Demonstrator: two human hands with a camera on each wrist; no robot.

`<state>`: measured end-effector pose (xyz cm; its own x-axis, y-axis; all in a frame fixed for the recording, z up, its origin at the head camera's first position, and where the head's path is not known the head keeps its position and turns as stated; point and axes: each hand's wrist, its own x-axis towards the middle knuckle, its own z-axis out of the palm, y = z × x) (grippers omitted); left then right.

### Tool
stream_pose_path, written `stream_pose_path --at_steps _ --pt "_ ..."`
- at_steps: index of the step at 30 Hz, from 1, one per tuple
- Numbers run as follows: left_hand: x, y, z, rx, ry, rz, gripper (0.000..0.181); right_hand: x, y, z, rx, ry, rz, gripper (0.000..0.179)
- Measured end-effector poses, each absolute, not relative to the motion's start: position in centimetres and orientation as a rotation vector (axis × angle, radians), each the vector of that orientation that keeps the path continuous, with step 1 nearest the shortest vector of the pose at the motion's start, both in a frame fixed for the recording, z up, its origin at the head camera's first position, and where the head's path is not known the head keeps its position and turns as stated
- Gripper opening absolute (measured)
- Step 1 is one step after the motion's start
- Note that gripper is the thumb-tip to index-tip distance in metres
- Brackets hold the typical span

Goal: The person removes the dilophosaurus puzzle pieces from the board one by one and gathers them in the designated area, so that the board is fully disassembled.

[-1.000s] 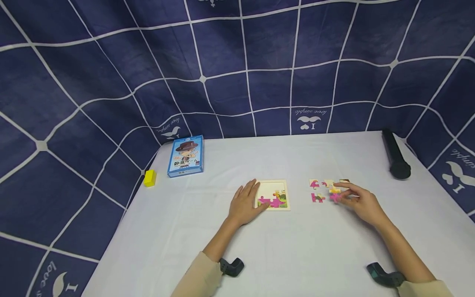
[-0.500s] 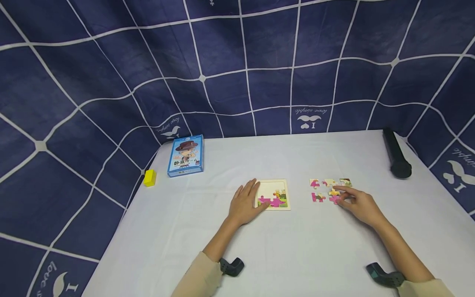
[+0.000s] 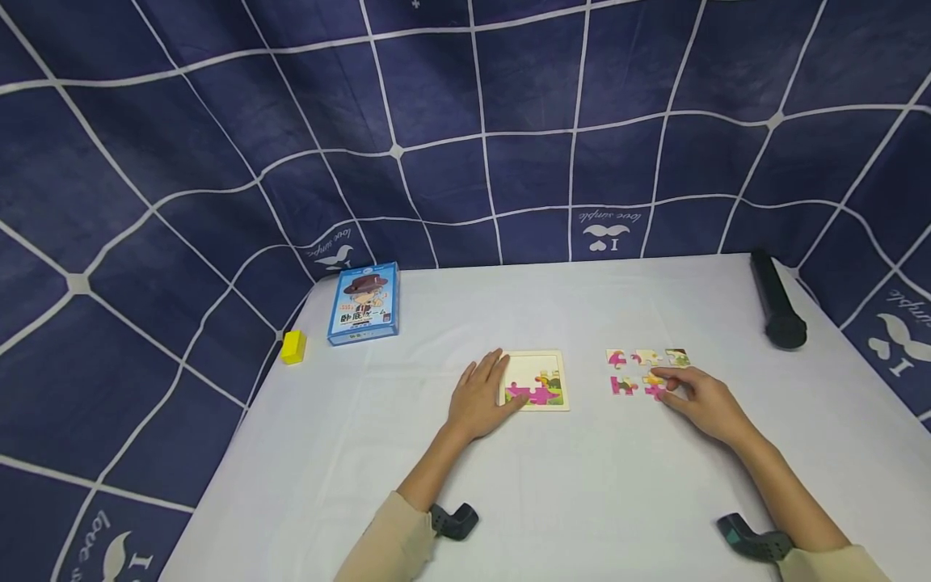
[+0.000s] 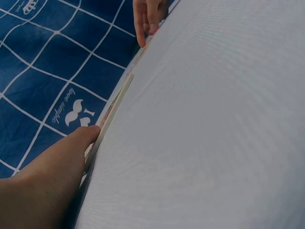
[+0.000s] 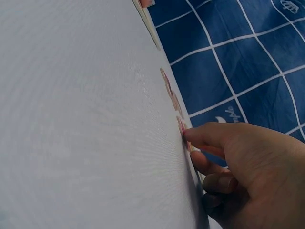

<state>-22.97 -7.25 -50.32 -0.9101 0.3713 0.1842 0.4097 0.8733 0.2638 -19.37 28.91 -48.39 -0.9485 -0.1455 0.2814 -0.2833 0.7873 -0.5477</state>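
Note:
A square puzzle tray (image 3: 534,356) lies on the white table, its lower and right parts filled with pink, green and yellow pieces. My left hand (image 3: 478,406) rests on the tray's left side with fingers straight, the thumb (image 4: 88,136) lying over its near edge. To the right, several loose puzzle pieces lie flat in two rows. My right hand (image 3: 707,404) holds a pink and yellow puzzle piece (image 3: 655,386) in the lower row between thumb and index finger. A pink and green piece (image 3: 623,386) lies just left of it. In the right wrist view the fingers partly hide the held piece.
A blue game box (image 3: 365,303) lies at the back left, with a yellow block (image 3: 293,347) near the table's left edge. A black microphone-like object (image 3: 777,303) lies at the back right. A dark blue patterned cloth (image 3: 524,178) hangs behind the table.
My right hand has shifted slightly left and down around the pink and yellow piece, uncovering the dark piece at the upper right. The left hand and tray stay still.

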Motion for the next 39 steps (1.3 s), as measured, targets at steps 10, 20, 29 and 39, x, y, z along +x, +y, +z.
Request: stream_pose_path --at_steps 10,20,29,39 --pt "-22.9 -7.1 -50.4 -0.593 -2.921 -0.473 0.080 -19.8 27.2 -48.0 0.408 -2.599 1.023 0.036" --pt "-22.7 -5.5 -50.2 -0.449 -2.908 -0.530 0.091 -21.0 21.8 -47.4 0.546 -2.599 1.085 0.032" --pt "-22.5 -4.5 -50.4 -0.371 -2.882 -0.468 0.103 -22.3 17.6 -48.0 0.661 -2.643 1.209 0.032" --pt "-22.4 -4.5 -50.5 -0.385 -2.875 -0.352 0.104 -22.8 16.2 -48.8 0.627 -2.691 1.106 0.037"
